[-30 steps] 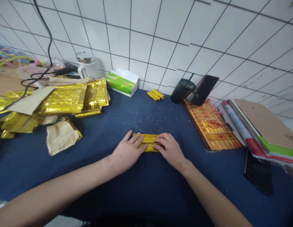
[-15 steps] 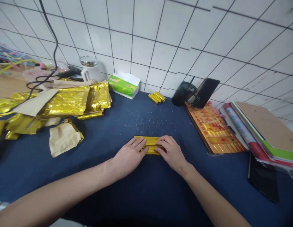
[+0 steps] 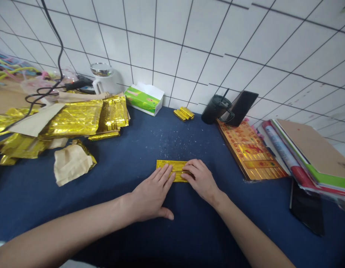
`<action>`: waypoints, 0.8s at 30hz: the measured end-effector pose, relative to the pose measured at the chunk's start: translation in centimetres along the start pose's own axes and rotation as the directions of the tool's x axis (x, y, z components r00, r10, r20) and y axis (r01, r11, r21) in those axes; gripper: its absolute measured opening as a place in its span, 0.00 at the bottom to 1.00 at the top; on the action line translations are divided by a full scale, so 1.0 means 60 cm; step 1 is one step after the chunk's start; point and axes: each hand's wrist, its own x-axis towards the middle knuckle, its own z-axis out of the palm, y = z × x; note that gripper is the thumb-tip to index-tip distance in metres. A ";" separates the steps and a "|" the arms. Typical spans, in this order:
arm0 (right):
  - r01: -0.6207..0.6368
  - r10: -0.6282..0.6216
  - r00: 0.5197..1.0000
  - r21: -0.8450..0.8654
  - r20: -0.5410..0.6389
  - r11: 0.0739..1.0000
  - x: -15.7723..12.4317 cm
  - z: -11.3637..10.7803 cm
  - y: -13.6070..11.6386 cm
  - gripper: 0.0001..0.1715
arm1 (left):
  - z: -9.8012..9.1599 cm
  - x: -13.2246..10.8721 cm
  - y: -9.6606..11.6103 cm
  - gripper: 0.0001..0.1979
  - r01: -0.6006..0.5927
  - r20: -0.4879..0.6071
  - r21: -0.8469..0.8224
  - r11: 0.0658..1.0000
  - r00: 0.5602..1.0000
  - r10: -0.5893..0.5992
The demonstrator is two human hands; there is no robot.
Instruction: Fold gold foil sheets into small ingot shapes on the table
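Both my bare hands rested on a folded strip of gold foil paper [image 3: 178, 168], which lay flat near the middle of a dark blue tabletop [image 3: 133, 160], straight in front of me. My left hand [image 3: 150, 197] was open and flat, its four fingers close together over the left part of the strip, the thumb spread out towards me over the blue surface. My right hand [image 3: 204, 182] was half curled at the strip's right end, with thumb and fingertips near one another on the foil (I could not tell whether they pinched it or only pressed). A crease ran lengthwise along the strip between my hands. Beyond it, pale specks [image 3: 178, 141] dotted the table, and a few small gold rolls [image 3: 183, 113] lay together near the white tiled wall [image 3: 172, 41], between a green tissue pack [image 3: 143, 100] and a black tumbler [image 3: 213, 109] with a straw. To my left sat a heap of gold foil sheets [image 3: 80, 117] and a crumpled tan paper [image 3: 70, 165]; to my right, a stack of orange-and-gold printed paper [image 3: 245, 145] beside some notebooks [image 3: 314, 149]
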 end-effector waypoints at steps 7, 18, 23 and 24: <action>0.010 -0.010 1.000 -0.010 -0.003 1.000 -0.002 0.001 -0.001 0.06 | 0.003 -0.001 -0.002 0.50 -0.014 -0.019 -0.013 1.000 1.000 0.014; 0.017 0.002 0.998 -0.269 0.070 0.963 -0.023 -0.015 -0.070 0.37 | -0.001 0.002 -0.003 0.47 -0.030 0.047 -0.027 0.999 0.998 0.032; 0.086 -0.036 0.957 -0.162 0.289 0.983 -0.034 0.009 -0.121 0.47 | -0.001 0.003 -0.003 0.44 -0.064 0.063 -0.005 0.998 0.996 0.064; 0.060 -0.009 0.954 -0.162 0.299 0.985 -0.035 0.014 -0.116 0.48 | -0.001 0.003 -0.003 0.45 -0.052 0.056 0.000 0.999 0.997 0.052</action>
